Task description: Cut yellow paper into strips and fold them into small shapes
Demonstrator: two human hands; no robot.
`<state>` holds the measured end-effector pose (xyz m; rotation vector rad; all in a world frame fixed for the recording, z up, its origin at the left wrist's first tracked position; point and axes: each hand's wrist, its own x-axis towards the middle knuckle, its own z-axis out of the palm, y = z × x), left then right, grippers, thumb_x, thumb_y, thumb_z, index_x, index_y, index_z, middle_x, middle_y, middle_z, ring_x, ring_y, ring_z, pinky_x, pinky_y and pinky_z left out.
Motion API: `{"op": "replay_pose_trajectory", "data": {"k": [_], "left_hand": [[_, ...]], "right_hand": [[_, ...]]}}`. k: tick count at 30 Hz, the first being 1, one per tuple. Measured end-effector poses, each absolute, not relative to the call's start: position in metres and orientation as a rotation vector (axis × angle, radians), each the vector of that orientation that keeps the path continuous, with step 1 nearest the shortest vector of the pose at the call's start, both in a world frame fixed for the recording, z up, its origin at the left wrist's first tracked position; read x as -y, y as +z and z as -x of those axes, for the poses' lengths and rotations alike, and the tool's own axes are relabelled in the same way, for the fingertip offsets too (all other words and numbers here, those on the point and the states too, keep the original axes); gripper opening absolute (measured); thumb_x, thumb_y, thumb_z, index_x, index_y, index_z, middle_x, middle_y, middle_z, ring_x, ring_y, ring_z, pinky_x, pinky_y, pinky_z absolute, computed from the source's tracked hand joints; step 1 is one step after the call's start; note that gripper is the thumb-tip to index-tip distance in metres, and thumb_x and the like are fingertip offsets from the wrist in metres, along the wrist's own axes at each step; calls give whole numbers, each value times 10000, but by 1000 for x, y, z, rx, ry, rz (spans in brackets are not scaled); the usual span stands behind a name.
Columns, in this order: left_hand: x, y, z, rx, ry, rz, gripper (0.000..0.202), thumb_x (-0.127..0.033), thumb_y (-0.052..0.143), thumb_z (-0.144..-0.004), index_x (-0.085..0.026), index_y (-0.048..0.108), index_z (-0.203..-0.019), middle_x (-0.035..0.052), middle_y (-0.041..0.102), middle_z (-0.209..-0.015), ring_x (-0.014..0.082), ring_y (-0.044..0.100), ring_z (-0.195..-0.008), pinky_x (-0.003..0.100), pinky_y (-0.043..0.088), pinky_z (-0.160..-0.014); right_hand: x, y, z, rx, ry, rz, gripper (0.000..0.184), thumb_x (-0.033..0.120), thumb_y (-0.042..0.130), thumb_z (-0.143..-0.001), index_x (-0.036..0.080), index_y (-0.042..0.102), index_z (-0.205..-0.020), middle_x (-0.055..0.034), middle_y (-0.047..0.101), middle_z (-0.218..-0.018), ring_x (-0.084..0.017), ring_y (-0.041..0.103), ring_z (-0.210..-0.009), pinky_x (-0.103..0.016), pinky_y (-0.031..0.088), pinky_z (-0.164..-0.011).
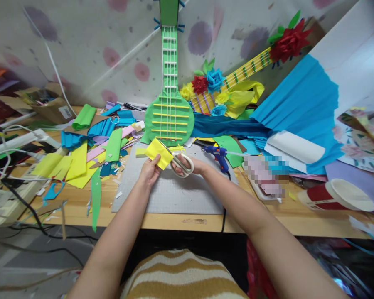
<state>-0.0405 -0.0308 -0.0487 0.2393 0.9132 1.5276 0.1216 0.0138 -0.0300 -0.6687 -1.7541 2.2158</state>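
Note:
My left hand (151, 169) pinches a piece of yellow paper (159, 153) by its lower edge, above the grey cutting mat (187, 195). White-handled scissors (187, 168) are in my right hand (190, 163), with fingers through the handle loops. Their blades point up and left against the yellow paper; whether they are cutting into it I cannot tell. Just behind the hands, a green paper lute-like instrument (171, 114) stands upright with white strings and yellow bars across its body.
Right of the mat lies a blue glue gun (217, 155). A paper cup (336, 195) rests at the right edge, near blue crepe paper (299, 108). Coloured scraps (77, 164) and a power strip (15, 191) cover the left. Behind leans a yellow, flower-trimmed instrument (237, 79).

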Motion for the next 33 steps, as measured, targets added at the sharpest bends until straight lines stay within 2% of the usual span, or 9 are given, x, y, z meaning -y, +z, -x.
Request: {"op": "replay_pose_trajectory", "data": {"k": [5,11,16,20,24,27,33], "left_hand": [[31,-49,39,-923,1486,-261,129,-64,559,-799,-102,638,-894,70,731,-814,157,689,-817,284,498,-913],[30,-52,40,-930,1497,-265,121,-55,542,-808,-100,645,-855,71,731,-811,154,692,-792,288,501,-908],[29,-52,45,-894,1494,-236,186,-60,528,-822,-104,638,-966,64,731,-848,131,690,-763,246,504,-883],[31,-44,48,-817,1478,-144,270,-91,459,-874,-109,592,-1108,53,731,-829,99,684,-702,170,528,-745],[34,-34,46,-812,1382,-27,300,-125,410,-905,-93,559,-1164,29,721,-723,87,671,-617,136,523,-635],[35,-33,45,-823,1307,-26,334,-157,386,-918,-91,532,-1210,36,722,-733,97,673,-614,147,526,-629],[33,-45,51,-837,1251,-139,391,-216,428,-903,-110,497,-1274,62,729,-814,119,681,-666,165,527,-666]], "right_hand": [[-12,-15,-122,1771,2197,746,614,808,468,-620,202,492,-719,19,490,-531,-109,447,-470,-238,319,-429],[-17,-20,-120,1700,2127,793,594,776,530,-608,198,507,-745,45,433,-501,-83,397,-442,-227,306,-430],[-23,-22,-124,1644,2066,730,638,785,524,-600,170,498,-768,50,442,-513,-76,420,-446,-212,324,-422],[-21,-13,-127,1692,1806,901,507,639,639,-631,160,491,-703,35,507,-545,-71,481,-476,-197,381,-448],[-16,-12,-128,1667,1748,956,440,477,763,-558,145,529,-725,-13,613,-651,-112,583,-592,-221,467,-538],[-16,-15,-125,1571,1813,887,428,435,768,-562,141,535,-766,-29,637,-683,-140,619,-641,-242,491,-571],[-15,-11,-116,1541,1858,820,363,343,754,-582,152,521,-785,-8,625,-624,-130,600,-582,-235,464,-539]]}}
